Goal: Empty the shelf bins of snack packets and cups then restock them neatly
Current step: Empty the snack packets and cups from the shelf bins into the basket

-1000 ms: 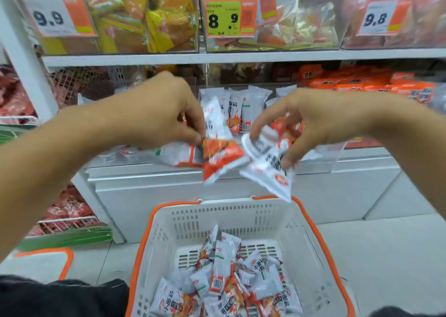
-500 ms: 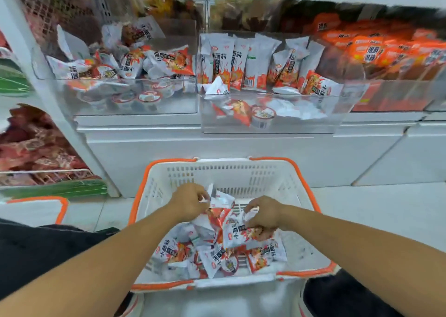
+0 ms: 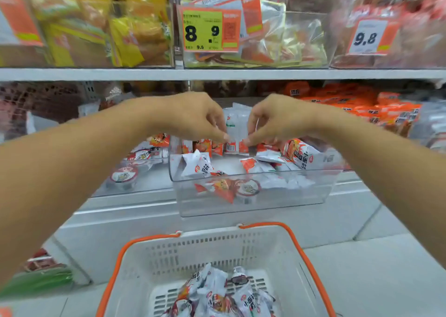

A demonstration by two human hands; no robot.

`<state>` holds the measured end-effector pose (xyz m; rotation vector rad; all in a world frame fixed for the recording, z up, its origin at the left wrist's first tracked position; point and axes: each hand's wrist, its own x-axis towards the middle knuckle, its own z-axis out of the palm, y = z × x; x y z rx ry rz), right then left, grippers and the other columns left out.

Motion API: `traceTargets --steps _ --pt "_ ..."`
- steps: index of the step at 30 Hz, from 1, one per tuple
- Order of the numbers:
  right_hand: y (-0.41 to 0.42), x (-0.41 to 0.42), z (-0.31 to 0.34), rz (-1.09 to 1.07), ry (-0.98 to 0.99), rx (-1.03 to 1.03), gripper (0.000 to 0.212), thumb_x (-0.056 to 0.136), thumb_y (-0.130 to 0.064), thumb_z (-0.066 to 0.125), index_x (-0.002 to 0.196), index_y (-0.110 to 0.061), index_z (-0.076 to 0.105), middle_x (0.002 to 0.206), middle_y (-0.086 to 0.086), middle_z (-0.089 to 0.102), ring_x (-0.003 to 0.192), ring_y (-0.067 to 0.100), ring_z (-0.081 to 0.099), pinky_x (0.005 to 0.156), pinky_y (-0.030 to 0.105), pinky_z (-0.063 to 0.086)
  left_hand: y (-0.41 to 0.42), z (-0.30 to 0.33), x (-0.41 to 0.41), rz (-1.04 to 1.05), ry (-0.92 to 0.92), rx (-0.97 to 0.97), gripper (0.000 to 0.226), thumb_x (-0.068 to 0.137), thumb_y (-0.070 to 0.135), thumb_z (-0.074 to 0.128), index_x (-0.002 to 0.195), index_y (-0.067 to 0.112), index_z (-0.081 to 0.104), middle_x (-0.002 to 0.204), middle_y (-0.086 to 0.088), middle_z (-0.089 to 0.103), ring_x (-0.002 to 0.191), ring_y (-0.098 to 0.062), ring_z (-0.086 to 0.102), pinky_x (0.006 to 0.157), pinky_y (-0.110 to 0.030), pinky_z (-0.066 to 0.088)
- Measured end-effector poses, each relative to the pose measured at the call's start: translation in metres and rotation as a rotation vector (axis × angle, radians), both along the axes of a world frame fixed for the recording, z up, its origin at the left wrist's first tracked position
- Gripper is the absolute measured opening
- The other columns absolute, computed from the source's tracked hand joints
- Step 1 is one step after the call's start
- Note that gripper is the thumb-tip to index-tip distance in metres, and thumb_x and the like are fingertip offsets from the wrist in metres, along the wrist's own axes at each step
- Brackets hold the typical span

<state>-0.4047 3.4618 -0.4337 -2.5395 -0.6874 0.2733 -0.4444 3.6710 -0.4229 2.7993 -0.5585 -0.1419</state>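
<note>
Both hands reach over the clear shelf bin [image 3: 253, 205]: the left hand [image 3: 193, 117] and right hand [image 3: 277, 118] each close a fingertip grip on the sides of an upright white snack packet [image 3: 235, 126] standing at the back of the bin. Loose packets [image 3: 196, 163] and a sealed cup [image 3: 248, 188] lie scattered across the bin floor in front of it. A neighbouring bin [image 3: 135, 186] to the left holds another cup [image 3: 123, 177] and more packets. Below, a white basket [image 3: 217, 251] with orange handles sits on the floor, part-filled with packets. The upper shelf [image 3: 217, 74] carries yellow bags [image 3: 125, 34] and a price tag [image 3: 210, 30] reading 8.9; orange packs [image 3: 362, 104] crowd the right
</note>
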Motion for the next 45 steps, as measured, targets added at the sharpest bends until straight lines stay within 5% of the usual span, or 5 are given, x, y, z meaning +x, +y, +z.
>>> traceTargets --steps 6,14,19,26,45 --pt "0.04 0.038 -0.06 0.155 0.255 -0.7 0.055 0.066 -0.053 0.087 0.105 -0.016 0.071 0.086 -0.001 0.068 0.073 0.019 0.064 0.067 0.03 0.06 0.0 -0.055 0.082 0.039 0.335 0.639 0.113 0.04 0.078 0.078 0.138 0.033 0.046 0.13 0.007 0.056 0.109 -0.024 0.064 0.095 -0.043 0.053" --pt "0.024 0.07 -0.081 0.142 -0.294 -0.687 0.046 0.067 -0.038 0.081 0.104 -0.016 0.066 0.098 0.005 0.066 0.089 0.026 0.062 0.074 0.039 0.057 0.002 -0.077 0.097 -0.024 0.024 0.696 0.048 0.08 0.032 0.08 0.123 0.022 0.062 0.122 -0.002 0.061 0.108 -0.025 0.06 0.091 -0.038 0.053" --pt "0.009 0.08 -0.089 0.045 -0.52 -0.599 0.052 0.069 -0.052 0.074 0.107 -0.019 0.066 0.109 0.003 0.052 0.101 0.025 0.052 0.07 0.033 0.043 0.001 -0.064 0.1 0.069 -0.447 0.866 0.077 0.075 0.051 0.077 0.138 0.021 0.045 0.145 -0.013 0.029 0.132 -0.035 0.032 0.1 -0.045 0.041" --pt "-0.007 0.108 -0.065 -0.078 -0.405 -0.445 0.063 0.071 -0.046 0.079 0.126 -0.024 0.059 0.12 0.004 0.055 0.117 0.029 0.047 0.087 0.033 0.041 0.004 -0.07 0.118 0.223 -0.066 0.564 0.138 0.064 0.05 0.089 0.157 0.028 -0.011 0.157 -0.01 0.026 0.126 -0.035 0.05 0.088 -0.041 0.052" --pt "0.008 0.119 -0.064 -0.038 -0.337 -0.307 0.068 0.063 -0.042 0.086 0.122 -0.015 0.064 0.123 0.004 0.064 0.111 0.024 0.06 0.093 0.038 0.053 -0.001 -0.055 0.106 0.135 -0.139 0.405 0.099 0.066 0.018 0.091 0.149 0.012 0.038 0.139 -0.01 0.054 0.127 -0.032 0.05 0.097 -0.039 0.047"
